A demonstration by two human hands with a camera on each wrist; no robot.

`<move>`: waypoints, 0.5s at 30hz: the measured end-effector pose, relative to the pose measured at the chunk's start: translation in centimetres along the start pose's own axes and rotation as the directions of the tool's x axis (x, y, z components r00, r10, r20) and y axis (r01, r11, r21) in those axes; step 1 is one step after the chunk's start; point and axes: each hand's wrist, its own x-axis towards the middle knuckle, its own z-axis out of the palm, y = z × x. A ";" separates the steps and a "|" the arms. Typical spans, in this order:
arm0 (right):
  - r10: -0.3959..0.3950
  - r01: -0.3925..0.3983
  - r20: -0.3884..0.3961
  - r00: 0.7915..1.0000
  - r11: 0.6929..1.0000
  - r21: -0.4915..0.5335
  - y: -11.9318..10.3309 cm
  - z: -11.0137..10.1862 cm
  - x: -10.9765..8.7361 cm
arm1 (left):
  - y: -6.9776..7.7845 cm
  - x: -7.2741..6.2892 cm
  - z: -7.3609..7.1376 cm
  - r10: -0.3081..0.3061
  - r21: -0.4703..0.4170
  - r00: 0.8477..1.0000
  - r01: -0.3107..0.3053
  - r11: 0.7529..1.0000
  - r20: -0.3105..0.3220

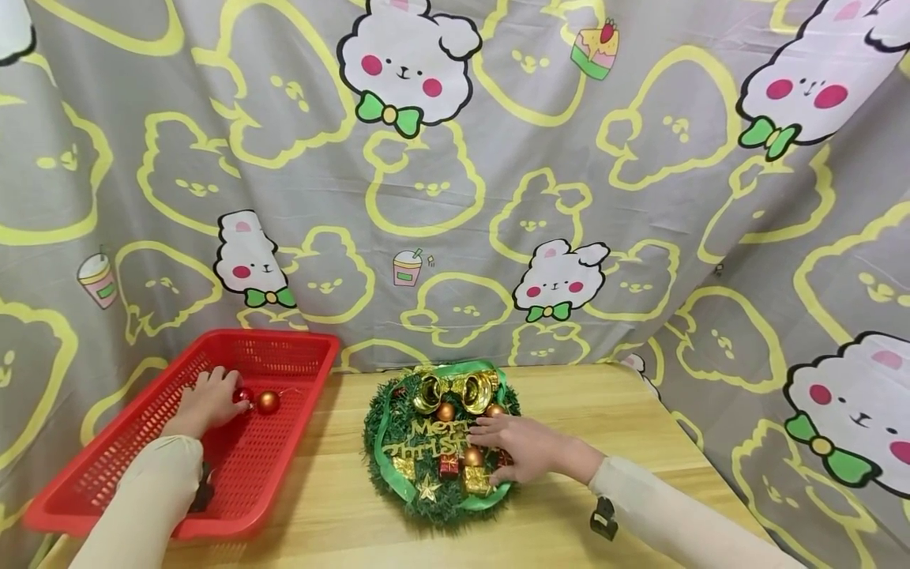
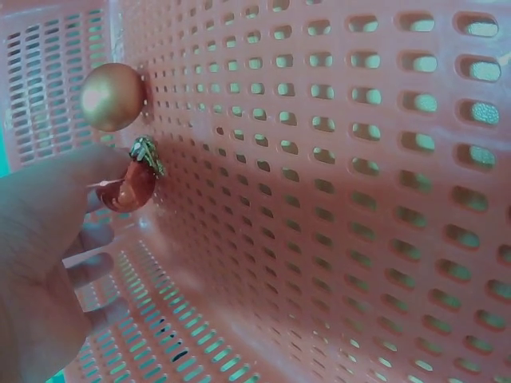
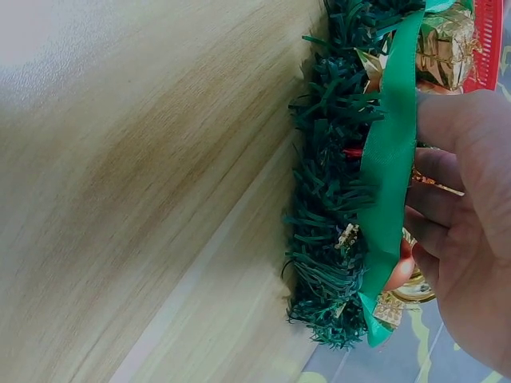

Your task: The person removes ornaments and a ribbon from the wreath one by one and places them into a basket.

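Note:
My left hand (image 1: 208,401) reaches into the red plastic basket (image 1: 284,466). Its thumb and fingers are at a shiny red bauble (image 2: 136,185) with a glittery top, and the thumb overlaps part of it. Beside it lies a gold bauble (image 1: 268,402). On the table sits a green tinsel Christmas wreath (image 1: 380,403) with golden "Merry Christmas" lettering, gold bells (image 1: 478,393), small gift boxes and a green ribbon (image 3: 391,175). My right hand (image 1: 522,447) rests on the wreath's right side, fingers extended over the lettering and thumb near a gold gift box (image 1: 476,480).
The wooden table (image 1: 569,521) carries the basket at the left and the wreath in the middle. A patterned grey curtain (image 1: 455,261) hangs behind the table and along its right side. A small black device (image 1: 603,518) sits at my right wrist.

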 end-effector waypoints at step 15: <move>0.010 -0.010 0.020 1.000 1.000 0.005 0.2 0.1 0.0 | 0.3 0.4 0.1 -0.038 -0.056 0.998 0.035 0.998 -0.046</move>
